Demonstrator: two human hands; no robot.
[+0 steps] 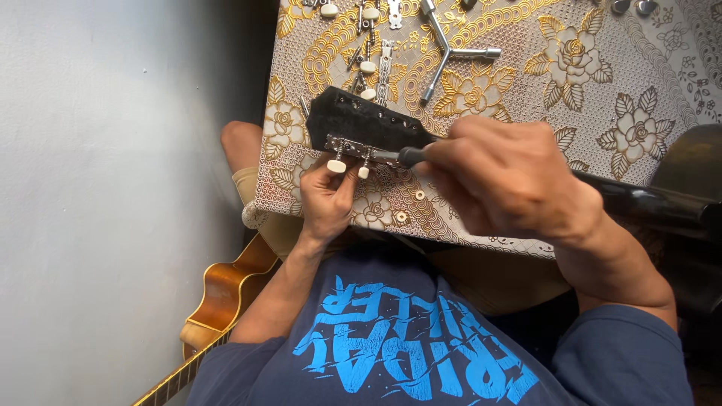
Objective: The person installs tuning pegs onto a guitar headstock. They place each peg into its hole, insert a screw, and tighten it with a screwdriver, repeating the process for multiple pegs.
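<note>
The left hand (327,199) pinched a cream tuner knob (336,166) under the black headstock (361,120) on the table (602,83); the right hand (504,177) gripped what looked like a screwdriver (410,156) (best kept square, pressed lightly).

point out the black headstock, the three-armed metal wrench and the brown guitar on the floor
black headstock (353,120), head view, on its flat black face
three-armed metal wrench (449,53), head view, at the hub where its arms meet
brown guitar (226,293), head view, on its glossy body
</note>
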